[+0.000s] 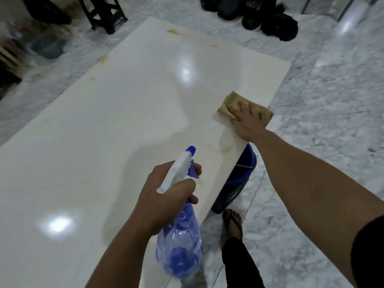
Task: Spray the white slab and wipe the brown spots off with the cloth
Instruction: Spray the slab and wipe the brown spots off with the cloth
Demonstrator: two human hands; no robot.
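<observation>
Cloth [245,106] lay folded at the slab's [116,113] three o'clock edge, our right hand [247,119] pressing it flat with straight fingers. Our left hand [166,194] gripped the spray bottle [180,242] at six o'clock, finger on the trigger. Brown spots [223,150] showed between the hands, others near twelve o'clock. A blue bucket [239,179] stood under the slab's edge.

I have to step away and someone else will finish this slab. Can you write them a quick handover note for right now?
Left hand grips the blue spray bottle above the near part of the white slab.
Right hand presses the tan cloth flat at the slab's right edge.
Done: a wet wiped streak beside the cloth.
Left: a brown smear between the hands, and spots at the far end and the left edge.
A blue bucket sits under the right edge.
</observation>
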